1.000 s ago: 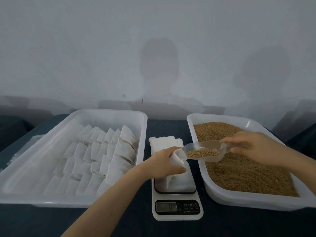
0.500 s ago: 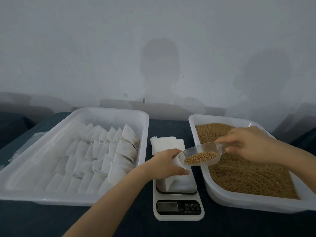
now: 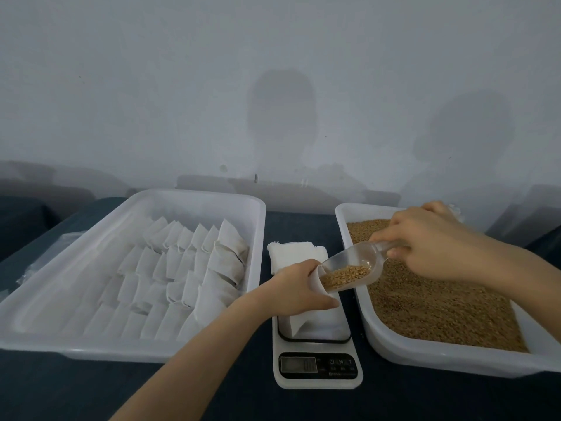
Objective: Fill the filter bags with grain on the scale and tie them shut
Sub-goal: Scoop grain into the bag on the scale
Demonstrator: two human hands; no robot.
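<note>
On the dark table (image 3: 76,390), dead centre, sat the white scale (image 3: 317,370), display facing 6 o'clock, reading too small to tell. Left hand (image 3: 299,288) was curled round the mouth of a white filter bag (image 3: 299,323) that stood on the scale platform, gripping it. Right hand (image 3: 431,238), at 2 o'clock from the scale, pinched the handle of a clear plastic scoop (image 3: 364,262). The scoop tilted down toward 8 o'clock, its lip at the bag mouth, right by the left thumb. Brown grain (image 3: 346,275) lay bunched at the scoop's lower end; couldn't tell whether any was in the bag. At 3 o'clock of the scale, just beside it, stood a white grain tray (image 3: 425,349) full of loose brown kernels. At 9 o'clock stood a bigger white tray (image 3: 91,344) with overlapping rows of filled bags (image 3: 188,268), packed toward its right side. At 12 o'clock, just behind the left hand, a flat stack of empty bags (image 3: 288,253) lay on the table. Pale wall (image 3: 273,86) stood behind everything.
</note>
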